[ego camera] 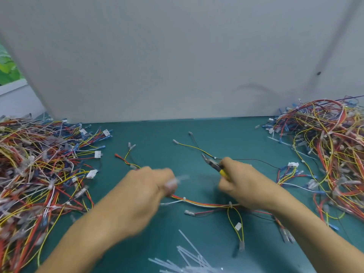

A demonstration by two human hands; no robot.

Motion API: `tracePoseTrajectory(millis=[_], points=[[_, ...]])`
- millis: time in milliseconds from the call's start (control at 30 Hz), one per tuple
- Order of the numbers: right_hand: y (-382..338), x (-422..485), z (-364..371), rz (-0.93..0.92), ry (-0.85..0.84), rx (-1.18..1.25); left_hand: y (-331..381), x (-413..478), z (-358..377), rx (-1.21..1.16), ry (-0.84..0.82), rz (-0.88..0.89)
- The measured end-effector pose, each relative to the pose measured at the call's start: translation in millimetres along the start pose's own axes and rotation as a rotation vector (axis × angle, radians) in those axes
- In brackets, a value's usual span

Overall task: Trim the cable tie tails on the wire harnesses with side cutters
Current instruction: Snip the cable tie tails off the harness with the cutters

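Observation:
A wire harness [208, 203] of red, yellow and white wires lies across the green mat between my hands, with white cable ties around it. My left hand [149, 186], blurred by motion, pinches the harness end and a pale cable tie tail [182, 178] that sticks out to the right. My right hand [240, 184] grips yellow-handled side cutters [213, 164]; their jaws point up and left, away from the tail. The harness runs under my right wrist.
A big heap of harnesses [39, 170] fills the left of the mat, another heap [331, 154] the right. Loose white cable ties [189, 261] lie at the near edge. A grey panel [177, 56] stands upright behind the mat.

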State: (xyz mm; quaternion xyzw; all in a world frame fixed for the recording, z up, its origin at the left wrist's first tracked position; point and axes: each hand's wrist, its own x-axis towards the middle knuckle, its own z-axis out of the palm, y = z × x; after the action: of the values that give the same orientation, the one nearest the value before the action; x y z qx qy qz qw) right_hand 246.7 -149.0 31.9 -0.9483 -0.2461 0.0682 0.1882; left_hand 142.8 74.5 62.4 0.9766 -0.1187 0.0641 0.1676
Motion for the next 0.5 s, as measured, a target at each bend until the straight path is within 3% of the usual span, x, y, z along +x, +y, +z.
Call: tracePoseTrajectory(millis=[133, 267, 400, 433, 500], points=[[16.3, -14.1, 0.3, 0.141, 0.065, 0.017, 42.3, -24.0, 34.8, 0.35, -0.167, 0.173], [26.8, -19.5, -4.1, 0.228, 0.133, -0.004, 47.1, -44.8, 52.3, 0.307, -0.224, 0.197], [36.3, -19.7, -9.3, 0.256, 0.102, -0.02, 56.8, -41.3, 49.4, 0.216, -0.348, 0.107], [38.5, -19.5, -10.6, 0.274, 0.09, -0.044, 54.0, -39.0, 51.8, 0.21, -0.329, 0.153], [44.4, -19.1, -14.1, 0.328, 0.092, -0.106, 47.9, -36.5, 48.7, 0.114, -0.472, 0.119]])
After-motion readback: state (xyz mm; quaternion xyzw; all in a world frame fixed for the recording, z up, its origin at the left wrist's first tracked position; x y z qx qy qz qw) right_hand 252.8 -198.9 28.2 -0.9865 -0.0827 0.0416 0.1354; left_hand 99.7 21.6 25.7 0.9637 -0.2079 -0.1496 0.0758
